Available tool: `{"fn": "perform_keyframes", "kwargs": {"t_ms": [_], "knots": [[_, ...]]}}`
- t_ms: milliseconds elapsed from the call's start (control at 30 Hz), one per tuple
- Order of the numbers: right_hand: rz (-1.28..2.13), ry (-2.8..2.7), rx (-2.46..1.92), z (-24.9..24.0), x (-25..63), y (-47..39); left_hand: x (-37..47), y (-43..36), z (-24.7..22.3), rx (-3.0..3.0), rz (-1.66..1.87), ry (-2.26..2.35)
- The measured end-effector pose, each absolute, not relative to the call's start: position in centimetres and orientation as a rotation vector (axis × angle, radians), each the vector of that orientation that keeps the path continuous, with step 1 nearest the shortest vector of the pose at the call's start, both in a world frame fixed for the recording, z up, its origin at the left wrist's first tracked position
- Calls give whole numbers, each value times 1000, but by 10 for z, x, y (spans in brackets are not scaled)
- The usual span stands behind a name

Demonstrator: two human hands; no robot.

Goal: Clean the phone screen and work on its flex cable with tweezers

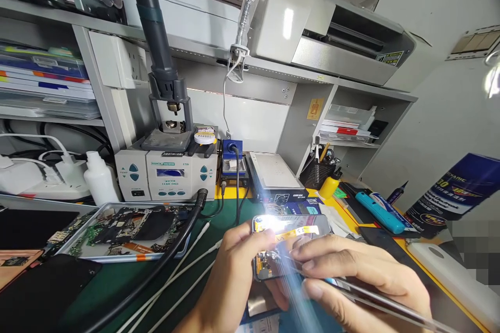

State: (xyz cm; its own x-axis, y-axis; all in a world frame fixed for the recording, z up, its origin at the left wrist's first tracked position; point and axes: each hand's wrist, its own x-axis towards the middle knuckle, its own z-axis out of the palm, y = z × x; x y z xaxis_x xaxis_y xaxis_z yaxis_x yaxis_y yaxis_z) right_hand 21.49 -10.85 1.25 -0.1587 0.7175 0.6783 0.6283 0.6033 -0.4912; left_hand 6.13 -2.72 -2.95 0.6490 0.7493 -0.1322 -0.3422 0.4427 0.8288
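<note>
My left hand (234,270) is closed around the left end of an opened phone (269,265), with the thumb on top and fingers beneath. An orange ribbon cable (300,231) lies across the phone's upper side, and its near end meets my thumb. Small orange circuitry shows at the lower left corner of the phone. My right hand (367,270) grips metal tweezers (375,294) between thumb and fingers, over the right part of the phone. Light glare and the fingers hide the tweezer tips. Bright light washes out the phone's upper left corner.
A hot-air station (167,169) stands behind, its black hose (156,273) crossing the green mat (94,291). A tray (140,257) of circuit boards lies left. On the right are a blue spray can (455,192), a turquoise tool (378,212) and a yellow bottle (330,187).
</note>
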Motion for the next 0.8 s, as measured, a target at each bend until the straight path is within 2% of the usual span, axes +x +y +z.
{"fn": "perform_keyframes", "kwargs": {"t_ms": [267, 600, 800], "knots": [[-220, -1837, -1069, 0, 222, -115, 55, -23, -21, 828, 795, 444], [-218, -1568, -973, -14, 238, -108, 41, -13, -5, 952, 943, 517], [-164, -1462, -997, -19, 238, -98, 18, -25, -6, 962, 937, 742]]}}
